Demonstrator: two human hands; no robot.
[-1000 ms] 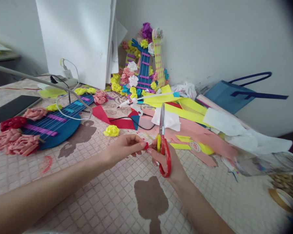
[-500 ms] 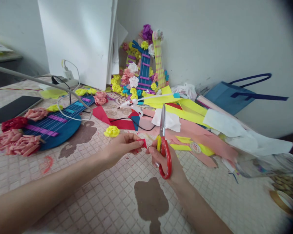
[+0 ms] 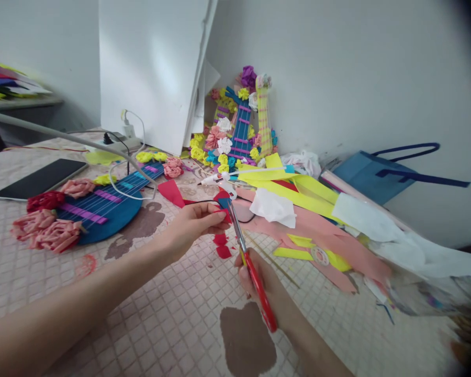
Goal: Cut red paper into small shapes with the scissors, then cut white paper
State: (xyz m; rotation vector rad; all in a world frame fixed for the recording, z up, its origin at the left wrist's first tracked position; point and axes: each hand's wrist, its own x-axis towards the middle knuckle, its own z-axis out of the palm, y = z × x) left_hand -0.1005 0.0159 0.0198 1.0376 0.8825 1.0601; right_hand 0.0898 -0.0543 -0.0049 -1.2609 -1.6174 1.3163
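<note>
My left hand (image 3: pixel 198 228) pinches a small piece of red paper (image 3: pixel 228 216) between thumb and fingertips. My right hand (image 3: pixel 267 283) grips scissors (image 3: pixel 257 285) with red handles, whose metal blades point up and left to the edge of that paper. Whether the blades have closed on it I cannot tell. Below my left fingertips, small red scraps (image 3: pixel 222 251) lie on the patterned tabletop. Behind the hands are a longer red strip (image 3: pixel 171 193) and a white glue gun (image 3: pixel 215 179) with a black cord. A thin stick (image 3: pixel 277 262) passes behind my right hand.
To the left lies a blue paper guitar (image 3: pixel 113 217) with paper roses, near a dark tablet (image 3: pixel 39 178). Decorated guitars (image 3: pixel 241 125) lean against the wall. Yellow strips (image 3: pixel 298 191), pink paper (image 3: pixel 317 233) and a blue bag (image 3: pixel 377 175) fill the right. A white cable (image 3: pixel 63 128) arches over the left.
The scissors have tilted from upright to leaning left, their tips now at the red paper. The view has shifted, and red scraps show below my left hand. The yellow paper rose is now hidden.
</note>
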